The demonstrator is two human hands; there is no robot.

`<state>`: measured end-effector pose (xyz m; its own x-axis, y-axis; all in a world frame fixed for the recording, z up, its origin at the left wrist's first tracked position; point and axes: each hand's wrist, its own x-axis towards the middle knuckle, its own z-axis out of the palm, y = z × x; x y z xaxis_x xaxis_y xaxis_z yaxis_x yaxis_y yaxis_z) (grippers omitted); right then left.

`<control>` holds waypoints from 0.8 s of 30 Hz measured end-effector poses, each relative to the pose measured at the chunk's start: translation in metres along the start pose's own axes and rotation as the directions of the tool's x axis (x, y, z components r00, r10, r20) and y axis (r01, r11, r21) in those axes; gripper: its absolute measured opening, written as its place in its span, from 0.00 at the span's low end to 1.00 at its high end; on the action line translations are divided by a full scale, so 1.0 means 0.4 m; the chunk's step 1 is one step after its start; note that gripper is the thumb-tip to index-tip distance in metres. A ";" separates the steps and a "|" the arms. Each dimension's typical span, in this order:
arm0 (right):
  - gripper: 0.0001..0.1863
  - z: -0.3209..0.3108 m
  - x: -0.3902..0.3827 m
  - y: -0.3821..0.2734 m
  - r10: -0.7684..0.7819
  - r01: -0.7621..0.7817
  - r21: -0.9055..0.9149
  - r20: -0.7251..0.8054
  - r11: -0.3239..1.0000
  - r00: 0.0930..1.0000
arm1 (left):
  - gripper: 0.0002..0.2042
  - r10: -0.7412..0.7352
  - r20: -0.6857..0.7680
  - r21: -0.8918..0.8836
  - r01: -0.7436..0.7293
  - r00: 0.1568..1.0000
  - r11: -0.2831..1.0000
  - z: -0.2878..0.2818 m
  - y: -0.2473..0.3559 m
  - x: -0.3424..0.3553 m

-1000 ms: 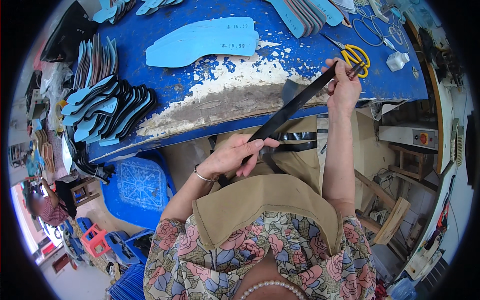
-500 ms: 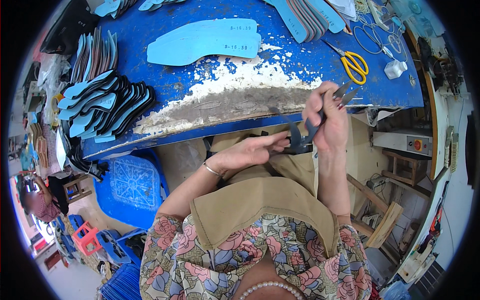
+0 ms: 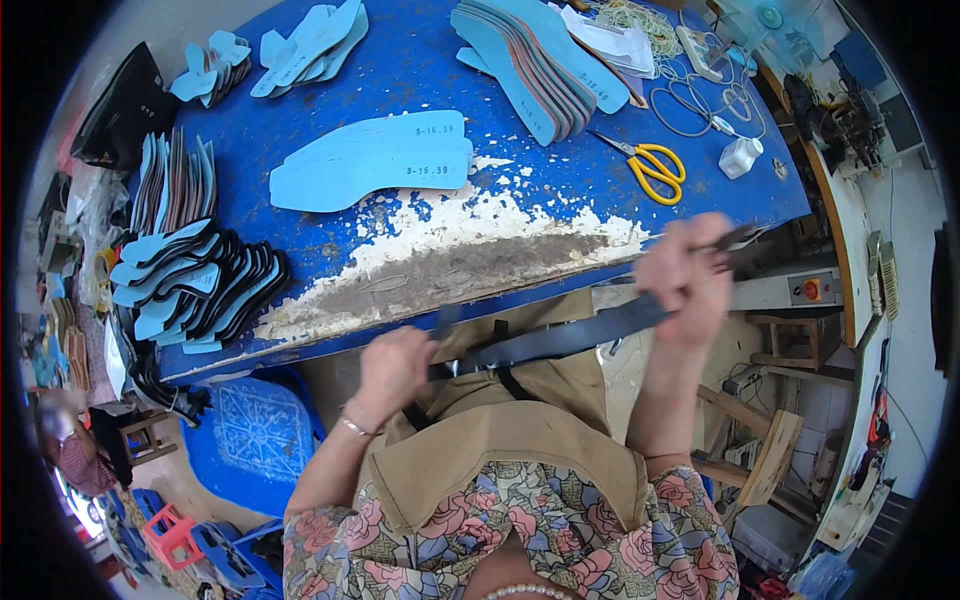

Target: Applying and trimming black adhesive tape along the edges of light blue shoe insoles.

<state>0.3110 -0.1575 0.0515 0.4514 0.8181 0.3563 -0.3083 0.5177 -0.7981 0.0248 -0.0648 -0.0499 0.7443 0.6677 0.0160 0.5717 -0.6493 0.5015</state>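
Note:
A glossy black strip is stretched between my two hands, above my lap and just in front of the table edge. My left hand is closed round its left end. At the other end, my right hand is closed on the strip, smeared by motion. From the top of that hand sticks a dark pair of snips, its blades blurred. On the table beyond lie overlapping light-blue shaped pieces and yellow-handled scissors, both untouched.
Black-edged blue pieces are heaped at the table's left, with more stacks at the back. A white bottle and cables stand at the far right. A blue plastic stool is below the table's left; wooden frames stand right.
My hands have drawn apart, left hand leftward and right hand rightward, pulling the black strip out lengthwise. The whole table view has shifted down and left.

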 end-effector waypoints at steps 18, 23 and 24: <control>0.06 0.002 0.174 0.293 0.399 -0.278 -0.658 0.038 0.700 0.916 | 0.22 0.390 -0.303 0.392 -0.259 0.870 0.883 -0.132 -0.119 0.409; 0.05 -0.015 0.197 0.396 0.544 -0.334 -0.808 -0.020 0.485 0.839 | 0.21 0.477 -0.285 0.473 -0.311 0.831 0.824 -0.089 -0.166 0.444; 0.05 -0.016 0.193 0.403 0.547 -0.338 -0.806 -0.022 0.486 0.837 | 0.20 0.525 -0.324 0.517 -0.318 0.787 0.795 -0.086 -0.170 0.451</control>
<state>0.3014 -0.0124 -0.0528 0.2273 0.9624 -0.1488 0.3727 -0.2271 -0.8997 0.1085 0.1123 -0.0514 0.7742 0.3021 0.5562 0.3961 -0.9167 -0.0534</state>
